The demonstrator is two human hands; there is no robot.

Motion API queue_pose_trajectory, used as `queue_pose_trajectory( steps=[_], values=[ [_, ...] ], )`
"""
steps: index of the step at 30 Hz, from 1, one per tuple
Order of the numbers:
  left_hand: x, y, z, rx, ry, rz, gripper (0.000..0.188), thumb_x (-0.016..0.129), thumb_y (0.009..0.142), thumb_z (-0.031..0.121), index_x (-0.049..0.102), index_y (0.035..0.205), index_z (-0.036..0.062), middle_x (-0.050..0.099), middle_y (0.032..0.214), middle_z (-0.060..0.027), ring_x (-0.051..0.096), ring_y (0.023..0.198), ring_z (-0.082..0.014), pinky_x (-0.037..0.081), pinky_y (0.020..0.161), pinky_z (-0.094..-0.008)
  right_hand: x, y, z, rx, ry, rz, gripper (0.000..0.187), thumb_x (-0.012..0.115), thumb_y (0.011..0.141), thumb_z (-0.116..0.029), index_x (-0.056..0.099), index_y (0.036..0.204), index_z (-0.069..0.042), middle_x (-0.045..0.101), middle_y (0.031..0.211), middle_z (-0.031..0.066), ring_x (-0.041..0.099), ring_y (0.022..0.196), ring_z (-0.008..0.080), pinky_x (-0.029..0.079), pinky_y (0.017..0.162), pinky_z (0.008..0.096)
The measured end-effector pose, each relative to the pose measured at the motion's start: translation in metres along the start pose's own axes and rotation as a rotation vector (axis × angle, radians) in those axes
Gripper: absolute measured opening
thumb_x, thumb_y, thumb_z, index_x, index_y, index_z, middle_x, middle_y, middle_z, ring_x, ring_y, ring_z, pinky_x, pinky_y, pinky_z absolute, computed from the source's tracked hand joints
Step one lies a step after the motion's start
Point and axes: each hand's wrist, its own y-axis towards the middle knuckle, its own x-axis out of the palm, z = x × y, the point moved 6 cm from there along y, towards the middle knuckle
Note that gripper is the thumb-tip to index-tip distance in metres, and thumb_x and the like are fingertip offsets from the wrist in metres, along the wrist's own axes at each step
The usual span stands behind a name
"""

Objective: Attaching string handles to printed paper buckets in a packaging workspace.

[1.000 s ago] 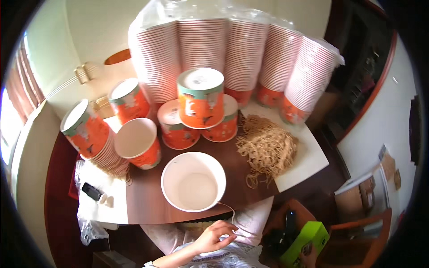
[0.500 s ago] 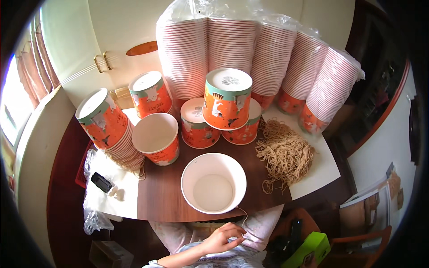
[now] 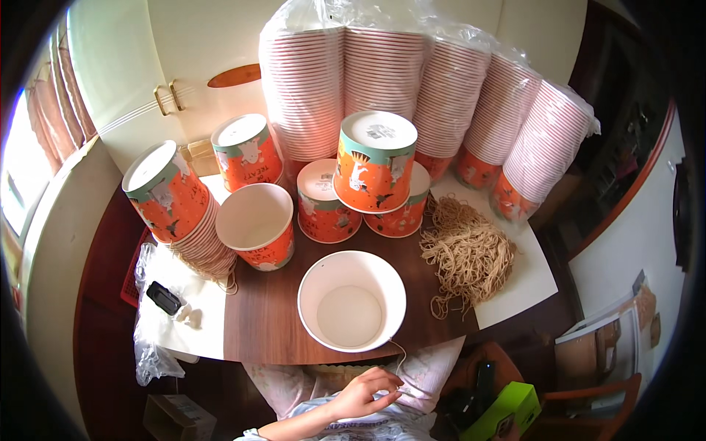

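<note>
My left hand (image 3: 365, 391) is held above my lap, just off the near table edge, with fingers bent. A thin tan cord (image 3: 404, 356) runs from the near rim of a white-lined paper bucket (image 3: 309, 309) down to its fingertips; the grip itself is partly hidden. That bucket stands mouth up at the table's near middle, and a small dark hole shows near its far left rim. To its right lies a loose heap of tan cords (image 3: 471, 250). My right hand is out of sight.
Behind stand tall nested bucket stacks (image 3: 379, 81) in clear plastic. Orange buckets (image 3: 375, 173) sit upside down before them; an upright one (image 3: 257, 231) stands left. Farther left are a corded stack (image 3: 169, 195) and a black holder (image 3: 163, 298). A green box (image 3: 507, 411) lies lower right.
The view has shifted very slightly. My left hand, the cord and the bucket keep nearly the same places.
</note>
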Motion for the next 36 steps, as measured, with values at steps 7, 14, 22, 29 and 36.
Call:
queue_pose_trajectory(
  steps=[7,14,22,29,36],
  values=[
    [-0.006,-0.002,0.005,0.016,0.008,0.019,0.009,0.064,0.079,0.011,0.06,0.077,0.0036,0.061,0.093,-0.0087,0.057,0.085,-0.0245,0.046,0.075,-0.0336,0.005,0.012,0.017,-0.151,0.013,-0.002,0.088,0.071,0.067,-0.029,0.022,0.137,-0.006,0.038,0.127,0.0213,0.04,0.113,0.0333,0.038,0.089,0.0412],
    [-0.006,-0.002,0.004,0.007,-0.006,0.017,0.009,0.064,0.079,0.011,0.06,0.077,0.0033,0.062,0.092,-0.0089,0.057,0.085,-0.0246,0.046,0.074,-0.0336,0.017,0.017,0.036,-0.243,-0.047,0.088,0.088,0.073,0.067,-0.023,0.023,0.137,-0.007,0.041,0.124,0.0183,0.045,0.106,0.0299,0.041,0.084,0.0387],
    [-0.004,-0.004,0.005,0.008,-0.019,0.007,0.009,0.063,0.079,0.01,0.059,0.076,0.0027,0.062,0.091,-0.0089,0.057,0.084,-0.0245,0.046,0.074,-0.0339,0.027,0.023,0.068,0.009,0.068,-0.02,0.093,0.074,0.067,-0.026,0.018,0.139,-0.009,0.038,0.129,0.0183,0.044,0.11,0.0276,0.039,0.087,0.037],
    [-0.011,-0.001,0.018,-0.064,0.111,-0.08,0.011,0.061,0.082,0.015,0.059,0.078,0.0041,0.06,0.081,-0.008,0.057,0.077,-0.0253,0.047,0.067,-0.0354,-0.065,0.022,-0.113,-0.476,-0.205,0.501,0.073,0.07,0.061,-0.014,0.039,0.125,-0.001,0.047,0.117,0.0189,0.05,0.104,0.0329,0.042,0.088,0.0393],
    [-0.026,0.002,0.064,0.221,0.884,-0.319,0.011,0.057,0.075,0.015,0.053,0.082,0.007,0.054,0.081,-0.0066,0.059,0.071,-0.0189,0.05,0.06,-0.03,-0.072,-0.064,-0.503,-1.512,0.603,-0.196,0.065,0.068,0.072,-0.022,0.04,0.125,0.003,0.047,0.123,0.0181,0.043,0.118,0.0306,0.034,0.099,0.0395]
  ],
)
